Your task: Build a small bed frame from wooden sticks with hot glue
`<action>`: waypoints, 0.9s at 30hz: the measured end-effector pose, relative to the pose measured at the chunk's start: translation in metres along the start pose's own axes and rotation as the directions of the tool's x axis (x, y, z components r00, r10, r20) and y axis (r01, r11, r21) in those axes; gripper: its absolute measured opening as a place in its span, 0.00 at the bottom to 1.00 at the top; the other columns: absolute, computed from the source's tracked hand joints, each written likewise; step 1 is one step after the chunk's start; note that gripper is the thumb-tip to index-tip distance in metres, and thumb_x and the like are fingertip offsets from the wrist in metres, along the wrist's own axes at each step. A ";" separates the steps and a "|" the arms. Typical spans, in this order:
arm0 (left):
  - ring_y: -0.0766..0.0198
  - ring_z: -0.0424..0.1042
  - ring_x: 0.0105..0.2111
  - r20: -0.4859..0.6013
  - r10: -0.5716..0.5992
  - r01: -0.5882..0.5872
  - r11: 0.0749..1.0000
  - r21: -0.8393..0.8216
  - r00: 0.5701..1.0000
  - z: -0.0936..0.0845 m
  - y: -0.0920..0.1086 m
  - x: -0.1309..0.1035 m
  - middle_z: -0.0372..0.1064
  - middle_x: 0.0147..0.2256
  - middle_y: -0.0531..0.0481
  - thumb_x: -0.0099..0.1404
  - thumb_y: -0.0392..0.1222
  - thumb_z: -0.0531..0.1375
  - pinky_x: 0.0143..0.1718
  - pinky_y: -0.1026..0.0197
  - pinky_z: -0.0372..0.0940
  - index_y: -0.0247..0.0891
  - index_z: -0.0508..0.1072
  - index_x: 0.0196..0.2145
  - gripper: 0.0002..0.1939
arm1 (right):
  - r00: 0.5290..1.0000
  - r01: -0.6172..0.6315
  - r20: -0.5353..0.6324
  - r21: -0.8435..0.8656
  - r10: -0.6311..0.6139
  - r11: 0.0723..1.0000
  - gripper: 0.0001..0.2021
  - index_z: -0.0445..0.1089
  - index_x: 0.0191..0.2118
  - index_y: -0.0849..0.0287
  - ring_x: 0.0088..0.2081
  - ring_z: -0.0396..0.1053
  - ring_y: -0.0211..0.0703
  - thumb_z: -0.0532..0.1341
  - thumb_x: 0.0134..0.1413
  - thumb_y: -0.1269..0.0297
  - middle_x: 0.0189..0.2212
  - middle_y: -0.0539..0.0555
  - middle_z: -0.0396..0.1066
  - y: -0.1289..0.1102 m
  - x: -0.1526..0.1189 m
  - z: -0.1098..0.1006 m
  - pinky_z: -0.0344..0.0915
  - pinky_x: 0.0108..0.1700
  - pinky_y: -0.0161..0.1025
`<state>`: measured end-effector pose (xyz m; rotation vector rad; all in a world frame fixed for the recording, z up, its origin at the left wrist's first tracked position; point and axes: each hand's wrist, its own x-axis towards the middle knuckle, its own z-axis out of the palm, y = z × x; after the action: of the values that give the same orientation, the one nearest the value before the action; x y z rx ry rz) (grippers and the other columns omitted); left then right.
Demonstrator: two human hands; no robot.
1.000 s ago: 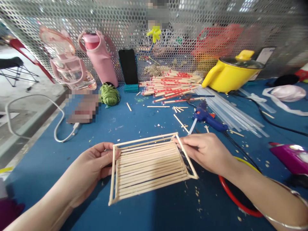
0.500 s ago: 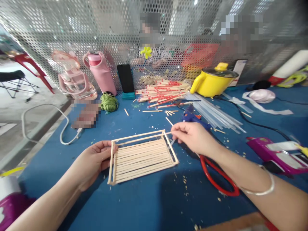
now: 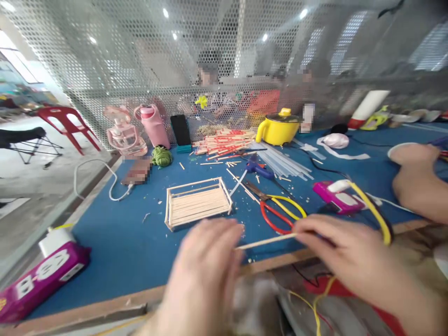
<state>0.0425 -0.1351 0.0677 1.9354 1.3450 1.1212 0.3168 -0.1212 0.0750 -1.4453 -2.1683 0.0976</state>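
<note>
A thin wooden stick point(image 3: 268, 241) spans the gap between my two hands, close to the table's front edge. My right hand point(image 3: 346, 252) pinches its right end between thumb and fingers. The left end meets the closed fingers of my left hand point(image 3: 208, 261), which is smeared by motion; its thumb is hidden. Beyond my left hand, a small wooden stick frame point(image 3: 198, 203) with a slatted base and raised rails rests on the table, touched by neither hand. Scissors point(image 3: 276, 210) with one red and one yellow handle lie open just past the stick.
A blue glue gun point(image 3: 257, 167) lies behind the scissors, near clear glue sticks point(image 3: 287, 161) and a pile of red-wrapped sticks point(image 3: 224, 141). Purple power strips lie left point(image 3: 45, 280) and right point(image 3: 338, 196). Another person's hand point(image 3: 416, 168) is at far right. A yellow pot point(image 3: 280, 129) stands behind.
Both hands have left the wooden frame, which now rests on the table, and come nearer the front edge with a single stick between them. The view has shifted, showing more at right.
</note>
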 end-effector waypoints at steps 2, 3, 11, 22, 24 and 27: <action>0.53 0.68 0.47 0.219 0.085 -0.086 0.996 -0.007 0.972 0.039 0.012 0.000 0.72 0.45 0.45 0.64 0.39 0.52 0.50 0.54 0.57 0.42 0.72 0.46 0.14 | 0.993 0.091 0.064 0.088 -0.097 0.992 0.07 0.68 0.35 0.54 0.32 0.71 0.40 0.53 0.59 0.67 0.32 0.52 0.74 -0.029 -0.001 0.023 0.65 0.34 0.35; 0.55 0.71 0.41 0.274 0.059 -0.059 0.998 -0.005 0.960 0.052 0.015 0.002 0.74 0.41 0.45 0.66 0.39 0.50 0.45 0.56 0.60 0.41 0.72 0.44 0.14 | 0.990 0.118 0.064 0.095 -0.124 0.988 0.08 0.67 0.36 0.55 0.33 0.70 0.40 0.52 0.60 0.68 0.32 0.53 0.73 -0.038 0.000 0.031 0.64 0.35 0.35; 0.67 0.63 0.24 0.286 -0.081 0.128 0.980 -0.149 0.955 0.055 0.009 0.005 0.67 0.24 0.53 0.67 0.44 0.48 0.28 0.65 0.54 0.38 0.71 0.29 0.15 | 0.992 0.079 0.088 0.162 -0.094 0.984 0.10 0.67 0.38 0.56 0.37 0.69 0.39 0.50 0.62 0.64 0.34 0.52 0.72 -0.020 0.010 0.036 0.63 0.40 0.34; 0.71 0.55 0.18 0.409 -0.309 0.483 0.755 -0.443 0.859 0.069 -0.017 0.009 0.59 0.18 0.56 0.64 0.52 0.50 0.21 0.68 0.49 0.35 0.68 0.30 0.18 | 0.900 -0.240 0.309 -0.240 0.309 0.941 0.27 0.61 0.55 0.59 0.30 0.71 0.46 0.59 0.47 0.62 0.31 0.56 0.73 0.051 0.032 0.040 0.61 0.28 0.37; 0.72 0.53 0.17 0.421 -0.336 0.526 0.680 -0.511 0.843 0.071 -0.020 0.008 0.58 0.17 0.57 0.64 0.52 0.51 0.20 0.68 0.48 0.34 0.68 0.30 0.17 | 0.853 -0.358 0.359 -0.123 0.377 0.926 0.30 0.58 0.57 0.60 0.23 0.67 0.41 0.59 0.45 0.66 0.24 0.50 0.70 0.048 0.015 0.029 0.57 0.22 0.35; 0.73 0.51 0.16 0.445 -0.341 0.554 0.616 -0.560 0.828 0.073 -0.021 0.005 0.58 0.16 0.57 0.63 0.53 0.52 0.19 0.68 0.47 0.34 0.68 0.30 0.18 | 0.817 -0.472 0.478 0.230 0.323 0.851 0.25 0.60 0.54 0.60 0.21 0.64 0.38 0.58 0.46 0.66 0.21 0.46 0.66 0.039 -0.018 0.021 0.57 0.20 0.33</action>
<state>0.0954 -0.1197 0.0148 1.0748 0.9786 0.8402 0.3451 -0.1153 0.0373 -1.7681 -1.9715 0.9811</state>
